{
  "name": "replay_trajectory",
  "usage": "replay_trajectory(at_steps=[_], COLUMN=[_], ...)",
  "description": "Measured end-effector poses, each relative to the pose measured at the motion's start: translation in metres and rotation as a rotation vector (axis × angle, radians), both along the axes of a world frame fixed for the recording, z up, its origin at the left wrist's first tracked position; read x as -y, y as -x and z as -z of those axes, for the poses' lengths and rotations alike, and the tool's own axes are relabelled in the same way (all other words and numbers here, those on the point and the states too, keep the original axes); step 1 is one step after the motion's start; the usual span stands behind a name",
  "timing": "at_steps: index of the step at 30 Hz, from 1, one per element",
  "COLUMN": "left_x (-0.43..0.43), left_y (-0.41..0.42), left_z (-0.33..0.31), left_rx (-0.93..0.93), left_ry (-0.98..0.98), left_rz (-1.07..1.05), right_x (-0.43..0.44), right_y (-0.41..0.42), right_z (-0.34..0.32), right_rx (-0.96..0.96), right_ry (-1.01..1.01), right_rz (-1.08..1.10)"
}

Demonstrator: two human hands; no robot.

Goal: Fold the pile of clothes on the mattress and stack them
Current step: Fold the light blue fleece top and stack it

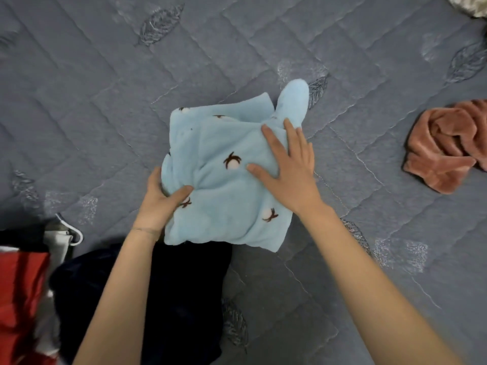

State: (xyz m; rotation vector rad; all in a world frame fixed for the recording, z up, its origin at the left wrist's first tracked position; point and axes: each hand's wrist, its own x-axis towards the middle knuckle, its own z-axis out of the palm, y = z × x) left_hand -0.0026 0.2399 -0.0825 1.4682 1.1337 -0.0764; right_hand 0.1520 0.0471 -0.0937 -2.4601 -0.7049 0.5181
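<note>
A light-blue fleece garment, folded into a rough square w/ small brown-and-white motifs on it, lies mid-mattress, its near edge overlapping a dark navy garment that sits closer to the person. One rounded bit of the blue piece sticks out past the far right corner, flat on the quilted grey-blue cover. Left hand is clamped on the near-left edge of the blue fleece: thumb on top, fingers curled under & round the side, fabric bunched in the grip. Right hand lies flat on top of the garment's right half, fingers spread wide, palm down, pinching nothing. Both forearms bare; a thin band shows at the left wrist. Off to the right, well apart from the blue piece, a pinkish-brown fuzzy garment sits crumpled, unfolded. At the near-left corner there's a heap: red fabric, sth grey-white w/ a white cord loop, plus black cloth, all touching or overlapping the navy one. Top right corner shows a scrap of pale patterned cloth, mostly cut off, can't tell what it is.
</note>
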Motion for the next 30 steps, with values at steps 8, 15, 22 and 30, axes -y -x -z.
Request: replay_trajectory(at_steps=[8, 15, 22, 30], left_x=[0.056, 0.054, 0.049, 0.045], left_y=[-0.030, -0.039, -0.046, -0.048], left_z=[-0.008, 0.082, 0.126, 0.141], left_rx=[0.157, -0.095, -0.072, 0.001], left_ry=[-1.054, -1.097, -1.168, -1.215], left_rz=[0.639, 0.734, 0.611, 0.553], right_x=[-0.019, -0.030, -0.050, -0.051], right_y=[0.017, -0.002, -0.014, -0.013], right_z=[0.014, 0.058, 0.096, 0.106], right_rx=[0.272, 0.235, 0.302, 0.353], right_ry=[0.005, 0.196, 0.234, 0.198], right_rz=[-0.038, -0.092, -0.107, -0.118])
